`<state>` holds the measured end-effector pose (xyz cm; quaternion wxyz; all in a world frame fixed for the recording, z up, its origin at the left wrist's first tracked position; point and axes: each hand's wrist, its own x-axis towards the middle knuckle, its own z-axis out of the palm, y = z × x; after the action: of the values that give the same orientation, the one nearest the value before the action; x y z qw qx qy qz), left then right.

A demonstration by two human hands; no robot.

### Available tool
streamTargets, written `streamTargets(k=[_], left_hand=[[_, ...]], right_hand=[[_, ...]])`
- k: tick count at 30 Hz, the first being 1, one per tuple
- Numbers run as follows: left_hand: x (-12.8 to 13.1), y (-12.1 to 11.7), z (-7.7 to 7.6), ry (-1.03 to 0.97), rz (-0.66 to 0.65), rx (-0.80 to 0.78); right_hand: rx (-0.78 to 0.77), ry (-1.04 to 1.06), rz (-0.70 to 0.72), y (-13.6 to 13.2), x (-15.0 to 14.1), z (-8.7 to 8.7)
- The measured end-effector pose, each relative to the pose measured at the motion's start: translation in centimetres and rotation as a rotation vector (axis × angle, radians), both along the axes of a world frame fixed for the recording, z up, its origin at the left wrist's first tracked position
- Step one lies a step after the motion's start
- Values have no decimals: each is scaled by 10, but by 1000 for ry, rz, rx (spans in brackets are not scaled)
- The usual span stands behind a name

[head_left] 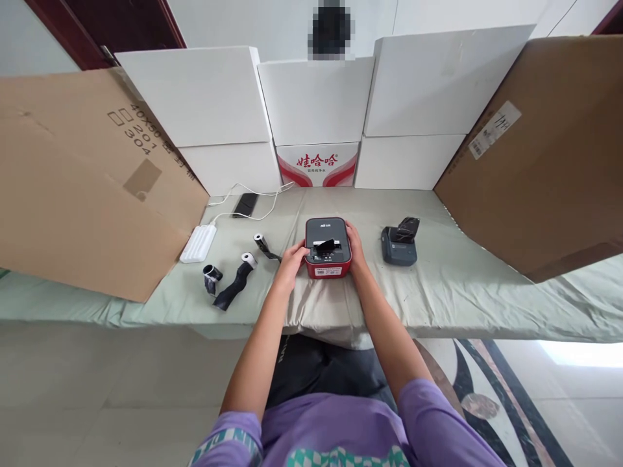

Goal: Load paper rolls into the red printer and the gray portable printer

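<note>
A red and black receipt printer (328,263) sits on the cloth in front of me, with a short black strip (324,246) sticking up from the slot on its top. My left hand (293,261) grips its left side, thumb near the top edge. Against the right side my right hand (355,245) is wrapped, its fingertips partly hidden behind the printer. To the right stands a smaller dark grey printer (400,254), a black strip (407,228) rising out of it. Left of my left hand lie partly unrolled paper rolls with black outer sides: one roll (259,241), another (249,260) and a third (211,272).
A white power strip (198,244) with a white cable lies at the left, near a black phone (246,205). White boxes (316,100) are stacked along the back. Cardboard sheets stand at the left (87,194) and right (540,168). The table's front edge is close to me.
</note>
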<state>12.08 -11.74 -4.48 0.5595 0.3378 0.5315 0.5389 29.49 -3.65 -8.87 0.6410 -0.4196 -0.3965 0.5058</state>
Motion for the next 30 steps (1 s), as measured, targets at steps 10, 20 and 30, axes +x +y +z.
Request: streamTargets(k=[10, 20, 30], left_hand=[[-5, 2, -3, 13, -52, -39], [-3, -2, -3, 115, -14, 24], [-12, 35, 25, 804, -191, 442]], right_hand=[[-13, 105, 27, -4, 0, -13], [39, 42, 29, -8, 4, -17], [29, 43, -2, -3, 4, -19]])
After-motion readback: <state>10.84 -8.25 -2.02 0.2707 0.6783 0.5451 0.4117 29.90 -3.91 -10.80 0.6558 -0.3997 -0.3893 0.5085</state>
